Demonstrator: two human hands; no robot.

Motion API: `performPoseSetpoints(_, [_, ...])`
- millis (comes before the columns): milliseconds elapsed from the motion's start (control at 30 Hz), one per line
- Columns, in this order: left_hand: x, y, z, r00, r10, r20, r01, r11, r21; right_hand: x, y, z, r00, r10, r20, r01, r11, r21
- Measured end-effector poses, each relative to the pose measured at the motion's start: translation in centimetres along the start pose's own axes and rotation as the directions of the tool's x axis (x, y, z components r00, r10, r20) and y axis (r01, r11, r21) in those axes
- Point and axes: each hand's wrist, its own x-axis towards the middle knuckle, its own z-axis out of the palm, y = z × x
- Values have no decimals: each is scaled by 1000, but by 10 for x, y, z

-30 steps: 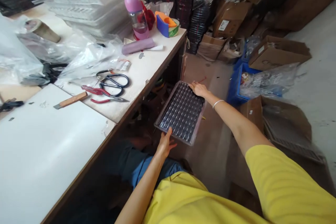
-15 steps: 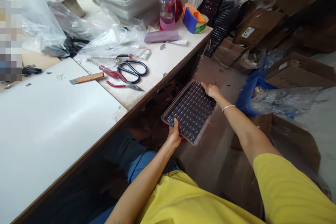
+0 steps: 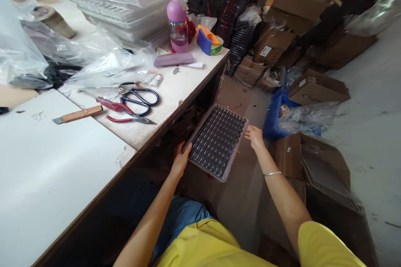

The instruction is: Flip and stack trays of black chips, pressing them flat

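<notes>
A clear plastic tray (image 3: 230, 170) packed with rows of small black parts is held tilted below the table edge, over the floor. My left hand (image 3: 181, 160) grips its left side, thumb on top and fingers wrapped beneath. At the tray's right edge is my right hand (image 3: 255, 137), its fingers curled together at the rim; how firmly they hold it is hard to see.
On the white table (image 3: 78, 183) lie scissors (image 3: 140, 100), red-handled pliers (image 3: 131, 119), a screwdriver (image 3: 109, 103) and a wooden-handled blade (image 3: 78, 114). Behind stand stacked clear trays (image 3: 131, 12) and a pink bottle (image 3: 178, 27). Cartons (image 3: 318, 87) and a blue crate (image 3: 272, 119) line the right.
My right hand has slid from the tray's far corner down along its right edge. My left hand has shifted up its left side. The view has turned right.
</notes>
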Motion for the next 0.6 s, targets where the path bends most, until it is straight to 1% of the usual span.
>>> performPoseSetpoints(100, [8,-3,5,996,84,42,-88,992,88,-9,8,-2,986,157,54,-164,976,143])
performPoseSetpoints(233, [12,-11,8,988,141,66,-150,977,154,-6,1,-8,952,268,146,-301,901,313])
performPoseSetpoints(400, [15,-15,6,984,159,78,-170,970,175,-4,-6,-14,918,302,259,-391,806,445])
performPoseSetpoints(600, [15,-13,4,983,153,102,-169,971,170,-6,-13,-18,891,301,340,-439,762,475])
